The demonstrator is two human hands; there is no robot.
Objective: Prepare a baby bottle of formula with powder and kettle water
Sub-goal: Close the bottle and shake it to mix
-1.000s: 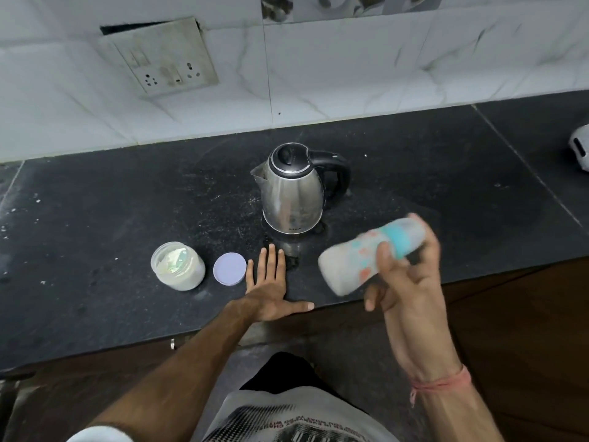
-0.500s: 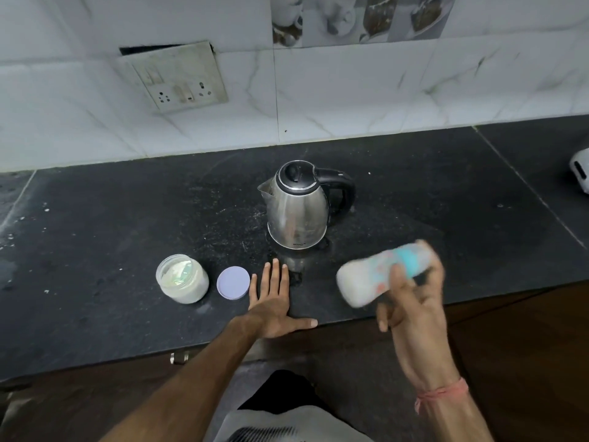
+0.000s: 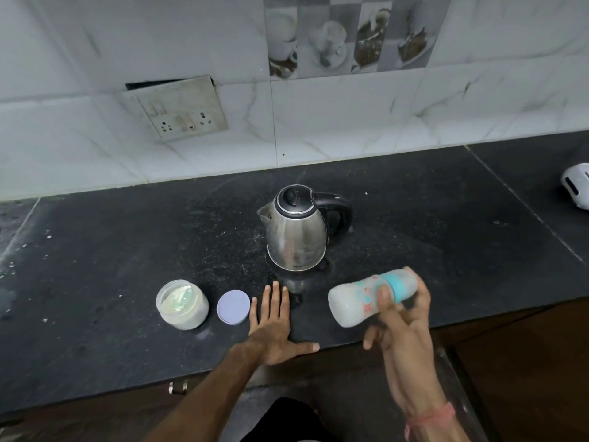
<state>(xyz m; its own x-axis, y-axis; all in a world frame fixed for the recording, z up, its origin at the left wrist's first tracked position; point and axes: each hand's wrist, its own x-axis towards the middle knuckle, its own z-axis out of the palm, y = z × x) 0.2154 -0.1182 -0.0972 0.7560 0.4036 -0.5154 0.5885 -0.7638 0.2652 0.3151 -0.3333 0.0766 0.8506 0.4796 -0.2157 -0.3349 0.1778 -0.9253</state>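
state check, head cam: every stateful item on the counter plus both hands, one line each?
baby bottle: capped, held tilted nearly on its side above the counter edge, milky white inside.
powder jar: open, upright, powder inside.
jar lid: off, flat on the counter beside the jar.
kettle: lid closed, upright, untouched.
left hand: flat on the counter, fingers straight.
right hand: grips the bottle near its cap end.

Head camera, looking down, close over countertop [image 3: 111, 266].
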